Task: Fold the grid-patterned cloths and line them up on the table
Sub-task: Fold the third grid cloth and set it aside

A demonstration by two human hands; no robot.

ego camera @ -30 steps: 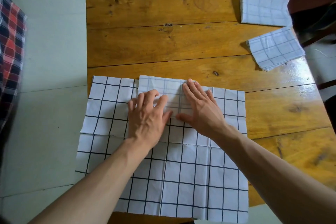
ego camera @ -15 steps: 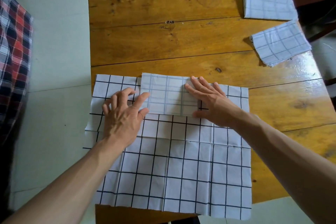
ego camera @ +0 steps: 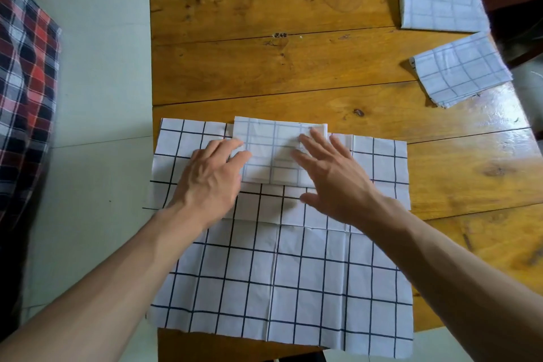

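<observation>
The left hand (ego camera: 210, 178) lies flat with its fingers straight and spread a little, palm down, its fingertips touching the left edge of the small folded cloth (ego camera: 279, 151). The right hand (ego camera: 330, 173) is likewise flat and wide, fingers extended over the right part of that same folded cloth, thumb stretched out toward the person; whether the palm presses down or hovers just above cannot be told. Neither hand grips anything.

Between the two hands sits the folded cloth, a pale rectangle with faint grid lines, its far edge reaching just past the far edge of the layer beneath. Under both hands and running back along both forearms spreads the large unfolded cloth (ego camera: 279, 288), white with a dark grid, creased across its middle; its left side hangs over the left edge of the wooden table (ego camera: 264, 67) and its near edge overhangs the table's near side.

Well beyond the right hand, at the far right corner of the table, lies a folded cloth at the corner (ego camera: 443, 4), square to the edge. Just nearer the right hand from it is a second folded cloth (ego camera: 461, 69), turned askew, apart from the first.

Off to the left of the left hand, beyond the pale floor (ego camera: 88, 67), is a red and dark plaid fabric (ego camera: 26, 67).
</observation>
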